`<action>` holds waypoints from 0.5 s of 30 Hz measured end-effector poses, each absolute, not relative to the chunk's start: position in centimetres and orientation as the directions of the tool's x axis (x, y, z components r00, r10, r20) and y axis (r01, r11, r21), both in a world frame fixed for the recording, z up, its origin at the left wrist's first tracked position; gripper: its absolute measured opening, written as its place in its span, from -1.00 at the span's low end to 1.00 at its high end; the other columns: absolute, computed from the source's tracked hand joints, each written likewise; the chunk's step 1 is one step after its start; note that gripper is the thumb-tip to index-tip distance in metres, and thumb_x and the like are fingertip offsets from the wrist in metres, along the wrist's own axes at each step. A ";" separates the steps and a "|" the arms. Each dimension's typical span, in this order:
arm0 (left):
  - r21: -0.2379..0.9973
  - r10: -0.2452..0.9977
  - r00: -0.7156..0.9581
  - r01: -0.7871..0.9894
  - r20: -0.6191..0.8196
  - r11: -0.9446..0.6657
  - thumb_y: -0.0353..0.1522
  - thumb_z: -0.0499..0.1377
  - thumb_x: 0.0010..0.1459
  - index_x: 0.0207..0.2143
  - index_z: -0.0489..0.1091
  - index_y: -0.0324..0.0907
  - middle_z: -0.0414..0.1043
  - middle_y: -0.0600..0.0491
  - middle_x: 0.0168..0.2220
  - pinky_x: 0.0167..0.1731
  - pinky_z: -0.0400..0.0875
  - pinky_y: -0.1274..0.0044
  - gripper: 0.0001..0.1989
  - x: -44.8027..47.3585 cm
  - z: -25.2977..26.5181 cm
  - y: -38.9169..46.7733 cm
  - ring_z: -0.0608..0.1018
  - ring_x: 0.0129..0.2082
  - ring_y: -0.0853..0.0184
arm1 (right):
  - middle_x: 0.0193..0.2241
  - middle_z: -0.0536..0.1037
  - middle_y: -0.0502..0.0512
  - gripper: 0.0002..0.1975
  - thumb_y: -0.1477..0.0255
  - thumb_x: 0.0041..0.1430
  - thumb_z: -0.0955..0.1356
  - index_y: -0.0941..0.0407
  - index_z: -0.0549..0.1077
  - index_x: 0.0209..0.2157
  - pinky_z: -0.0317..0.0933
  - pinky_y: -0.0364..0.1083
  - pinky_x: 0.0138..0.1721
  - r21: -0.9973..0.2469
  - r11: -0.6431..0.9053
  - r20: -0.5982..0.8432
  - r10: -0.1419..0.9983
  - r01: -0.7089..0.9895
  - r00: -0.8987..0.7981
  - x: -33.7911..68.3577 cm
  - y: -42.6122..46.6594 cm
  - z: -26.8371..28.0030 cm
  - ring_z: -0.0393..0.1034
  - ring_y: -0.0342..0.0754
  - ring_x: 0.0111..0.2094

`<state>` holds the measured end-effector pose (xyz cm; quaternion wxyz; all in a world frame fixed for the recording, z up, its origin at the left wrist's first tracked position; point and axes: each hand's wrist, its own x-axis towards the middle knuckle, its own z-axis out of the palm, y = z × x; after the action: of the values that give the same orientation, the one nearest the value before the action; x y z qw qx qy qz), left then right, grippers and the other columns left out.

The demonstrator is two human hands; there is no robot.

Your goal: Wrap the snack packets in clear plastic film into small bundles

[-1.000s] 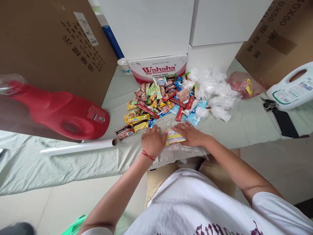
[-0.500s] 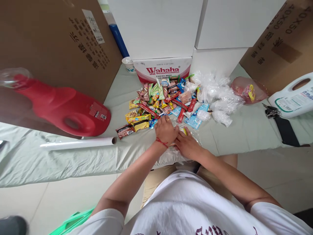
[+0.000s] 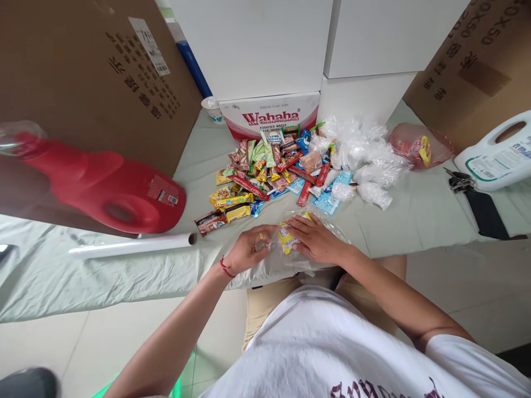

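A yellow snack packet lies at the table's front edge, on or inside clear plastic film that spreads out around it. My right hand rests flat over the packet's right part, fingers spread, pressing it down. To the left of the packet is my left hand, with a ring and a red string bracelet; its thumb and forefinger are apart beside the film's left edge. Whether they touch the film I cannot tell. Just beyond my hands lies a heap of wrapped snacks.
Clear plastic-wrapped bundles lie right of the heap. At left are a red jug and a white roll. On the right are a white jug, keys and a black flat case. Boxes stand behind.
My left hand has moved left, away from my right hand and the packet. The packet now shows more. My right hand has flattened over it.
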<state>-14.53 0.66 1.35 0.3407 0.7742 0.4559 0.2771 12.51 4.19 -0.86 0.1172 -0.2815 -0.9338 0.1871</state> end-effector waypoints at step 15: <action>0.641 0.811 0.486 0.517 0.326 -0.567 -0.55 0.08 0.07 -0.44 0.34 -0.13 0.60 -0.13 0.04 -0.02 0.55 0.32 -0.84 -15.0 0.9 -0.1 0.63 -0.01 0.22 | 0.01 0.56 0.25 -0.61 0.47 0.38 0.23 0.11 0.50 0.15 0.26 -0.01 -0.17 -0.216 0.684 -0.105 0.693 0.697 -0.713 10.7 12.8 4.6 0.47 0.14 -0.08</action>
<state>-15.03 -0.13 0.92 0.2364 0.8288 0.4007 0.3109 10.75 12.84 4.57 -0.0074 -0.3788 -0.9175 0.1207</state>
